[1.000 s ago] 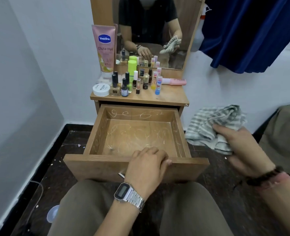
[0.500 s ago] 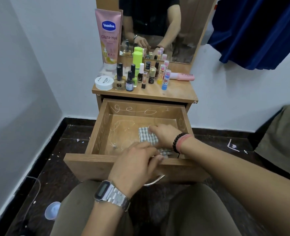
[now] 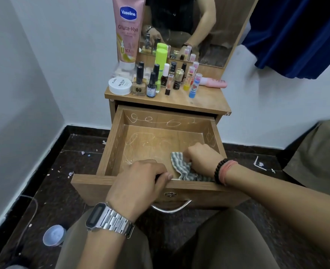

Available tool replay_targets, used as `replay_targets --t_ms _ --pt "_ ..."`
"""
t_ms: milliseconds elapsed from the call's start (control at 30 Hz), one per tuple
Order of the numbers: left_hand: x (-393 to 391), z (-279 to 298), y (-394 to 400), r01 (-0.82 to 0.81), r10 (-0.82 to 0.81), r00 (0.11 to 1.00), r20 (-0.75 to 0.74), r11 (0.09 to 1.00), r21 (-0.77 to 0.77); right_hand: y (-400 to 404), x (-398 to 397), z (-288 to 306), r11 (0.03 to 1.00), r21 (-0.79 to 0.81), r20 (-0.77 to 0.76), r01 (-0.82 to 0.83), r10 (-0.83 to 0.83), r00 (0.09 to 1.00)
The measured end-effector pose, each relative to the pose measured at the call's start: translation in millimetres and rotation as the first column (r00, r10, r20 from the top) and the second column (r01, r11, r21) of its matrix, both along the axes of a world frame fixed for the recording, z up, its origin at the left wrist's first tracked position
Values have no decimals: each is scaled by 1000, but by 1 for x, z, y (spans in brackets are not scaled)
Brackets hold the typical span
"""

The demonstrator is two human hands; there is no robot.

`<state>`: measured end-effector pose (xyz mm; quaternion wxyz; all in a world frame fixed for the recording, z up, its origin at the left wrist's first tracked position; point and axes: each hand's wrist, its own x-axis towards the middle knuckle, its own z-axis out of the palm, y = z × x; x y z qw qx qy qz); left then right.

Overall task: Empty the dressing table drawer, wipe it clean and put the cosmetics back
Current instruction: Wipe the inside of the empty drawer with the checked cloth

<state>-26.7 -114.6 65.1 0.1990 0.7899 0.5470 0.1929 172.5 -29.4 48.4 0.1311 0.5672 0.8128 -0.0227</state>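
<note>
The drawer [image 3: 158, 144] is pulled out and holds only a striped cloth [image 3: 181, 167], which lies at its front right corner on the wooden bottom with pale scribbles. The right hand [image 3: 203, 158] is inside the drawer, its grip closed around the cloth. The left hand [image 3: 141, 179] rests on the front edge of the drawer, fingers curled over it. The cosmetics [image 3: 160, 80] stand on the counter [image 3: 205, 100] above: small bottles, a white jar [image 3: 120, 85], and a pink Vaseline tube [image 3: 128, 32] against the mirror [image 3: 199, 26].
</note>
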Motion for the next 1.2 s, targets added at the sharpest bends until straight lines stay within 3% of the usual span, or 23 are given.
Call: replay_targets --t_ms 233,533,833,1033,1200 --pt "2 1 -1 -2 1 1000 20 999 34 64 0 6 984 123 25 126 -130 991" --pt "5 0 -2 -15 15 1000 0 998 57 9 1 1 998 20 -23 53 -52 998" --pt "8 2 -3 -39 42 998 -36 995 89 61 -10 3 974 161 -55 159 -152 987" --pt "12 -1 -3 -39 45 997 -63 994 97 5 -24 0 1000 12 -108 21 -20 994" --pt "12 -3 -2 -56 66 994 -83 991 124 37 -43 8 1000 24 -126 -4 7 992"
